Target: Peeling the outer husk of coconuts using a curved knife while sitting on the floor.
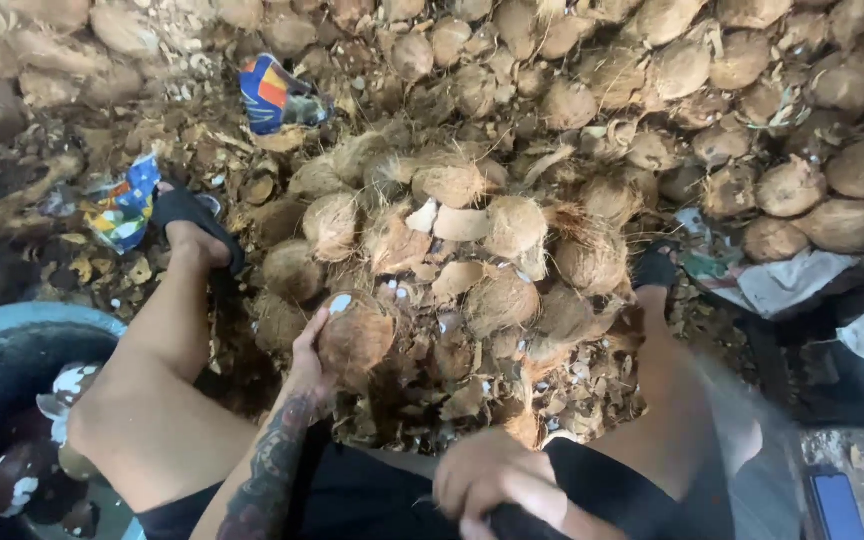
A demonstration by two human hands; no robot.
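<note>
- Left hand point(307, 358) cups a husked coconut point(355, 338), fingers curled around its side, at the near edge of the coconut pile point(472, 240).
- Right hand point(497, 480) is closed around a dark handle point(522, 522), low between the knees.

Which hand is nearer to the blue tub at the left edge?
Left. The left hand grips a husked coconut just right of the blue tub, past the bent knee. The right hand is farther right, gripping a dark handle near the bottom.
</note>
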